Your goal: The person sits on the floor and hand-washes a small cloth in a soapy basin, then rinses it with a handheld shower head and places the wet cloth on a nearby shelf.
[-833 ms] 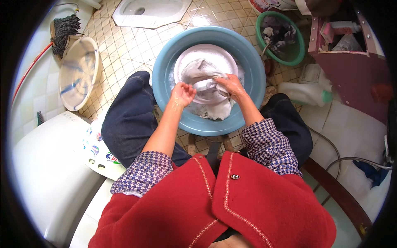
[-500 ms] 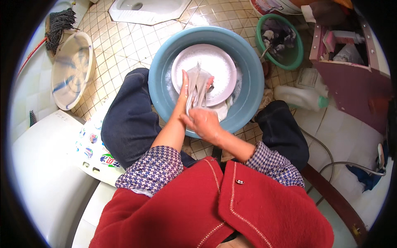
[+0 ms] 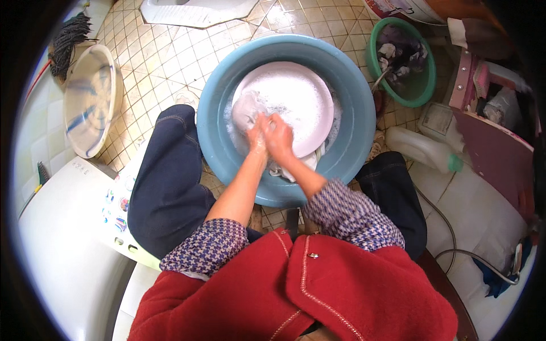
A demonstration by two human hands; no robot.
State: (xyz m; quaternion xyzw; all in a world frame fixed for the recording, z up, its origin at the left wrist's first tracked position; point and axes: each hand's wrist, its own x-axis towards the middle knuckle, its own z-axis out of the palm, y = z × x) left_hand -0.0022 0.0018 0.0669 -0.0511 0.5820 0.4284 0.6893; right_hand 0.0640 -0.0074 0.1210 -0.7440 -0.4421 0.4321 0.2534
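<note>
A pale grey wet cloth (image 3: 248,108) bulges out beyond my two hands, bunched over the left part of a pale pink basin (image 3: 310,142) of white suds. My left hand (image 3: 257,135) is closed around its near end. Pressed against it on the right, my right hand (image 3: 279,136) is closed too, its fingers curled at the same gathered end. The pink basin sits inside a large blue tub (image 3: 346,170) between my knees. Another piece of white cloth (image 3: 304,162) shows in the tub at the pink basin's near edge, partly hidden by my right forearm.
A green basin (image 3: 430,85) with dark, wet laundry stands at the far right. Near it lie a white plastic jug (image 3: 418,149) and a maroon cabinet (image 3: 495,148). A cream basin (image 3: 116,96) leans at the left beside a dark mop (image 3: 71,40). A squat toilet (image 3: 199,17) is set in the far floor.
The cloth, held up long between my hands before, is now bunched and lower at the left of the pink basin. My right hand has moved away from me, up beside my left.
</note>
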